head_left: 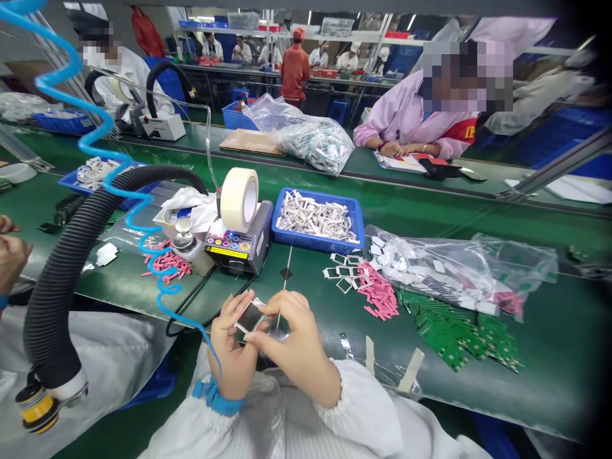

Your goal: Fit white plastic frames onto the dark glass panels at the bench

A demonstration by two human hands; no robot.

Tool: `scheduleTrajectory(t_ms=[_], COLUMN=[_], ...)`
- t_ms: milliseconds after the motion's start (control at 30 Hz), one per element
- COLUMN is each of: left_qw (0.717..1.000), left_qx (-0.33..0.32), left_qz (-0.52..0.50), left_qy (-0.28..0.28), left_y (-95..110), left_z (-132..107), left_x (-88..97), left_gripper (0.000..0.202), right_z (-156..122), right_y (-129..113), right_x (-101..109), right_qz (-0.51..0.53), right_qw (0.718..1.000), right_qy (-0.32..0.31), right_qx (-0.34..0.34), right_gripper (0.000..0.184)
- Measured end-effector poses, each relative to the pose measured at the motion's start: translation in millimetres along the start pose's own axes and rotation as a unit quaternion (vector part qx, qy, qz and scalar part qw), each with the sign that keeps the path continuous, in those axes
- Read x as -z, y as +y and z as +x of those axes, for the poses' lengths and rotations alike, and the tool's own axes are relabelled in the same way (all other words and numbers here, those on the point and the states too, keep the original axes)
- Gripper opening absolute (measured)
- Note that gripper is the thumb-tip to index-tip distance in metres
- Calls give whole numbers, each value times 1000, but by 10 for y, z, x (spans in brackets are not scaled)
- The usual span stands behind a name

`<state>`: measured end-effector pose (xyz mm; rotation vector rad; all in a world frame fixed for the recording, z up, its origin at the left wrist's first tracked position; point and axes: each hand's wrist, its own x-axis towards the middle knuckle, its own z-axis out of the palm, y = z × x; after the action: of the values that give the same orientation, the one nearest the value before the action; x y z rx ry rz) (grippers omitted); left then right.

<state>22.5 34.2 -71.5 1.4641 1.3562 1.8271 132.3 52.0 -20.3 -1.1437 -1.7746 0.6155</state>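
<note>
Near the table's front edge, my left hand [235,347] and my right hand [299,331] pinch a small square white frame [245,329] with a dark, glassy middle. The left fingers support its left side, while the right thumb and fingers grip its right side. A blue band [217,396] with a coiled cord circles my left wrist. Beyond my hands lie several loose white frames [345,273], a heap of pink strips [379,292] and a fanned pile of green circuit boards [444,331].
A tape dispenser [236,247] with a tape roll [238,199] stands ahead, left of a blue bin [316,246] of white frames. A black duct [57,293] and blue coiled cord [138,197] cross the left. A plastic bag [507,261] lies right. Co-workers sit opposite and at left.
</note>
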Motion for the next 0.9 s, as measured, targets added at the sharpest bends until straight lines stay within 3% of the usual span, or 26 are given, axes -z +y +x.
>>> scheduleTrajectory(t_ms=[167, 267, 367, 500, 600, 700, 800, 900], left_qw=[976, 918, 833, 769, 724, 705, 703, 707], left_qx=[187, 336, 460, 539, 581, 593, 588, 577], left_qz=[-109, -211, -299, -330, -349, -359, -360, -352], left_qy=[12, -9, -71, -98, -127, -149, -174, -209], left_y=[30, 63, 51, 3, 24, 70, 59, 5], left_z=[-44, 27, 103, 100, 62, 23, -23, -54], left_x=[-16, -6, 53, 167, 172, 127, 128, 195], left_gripper=[31, 25, 27, 39, 52, 48, 41, 36], right_z=[-35, -43, -81, -226, -229, 7, 408, 751], right_y=[-21, 1, 187, 602, 849, 1052, 1330, 1627], right_x=[4, 199, 675, 1504, 1840, 1800, 1616, 1512], right_qz=[-88, -107, -159, -282, -304, -309, -330, -354], right_qw=[995, 989, 985, 948, 934, 932, 917, 895], right_qy=[-56, -99, -58, 40, 41, -4, -32, -42], right_qx=[-6, -1, -35, -144, -182, -190, -223, -270], right_gripper=[31, 37, 35, 12, 16, 19, 19, 30])
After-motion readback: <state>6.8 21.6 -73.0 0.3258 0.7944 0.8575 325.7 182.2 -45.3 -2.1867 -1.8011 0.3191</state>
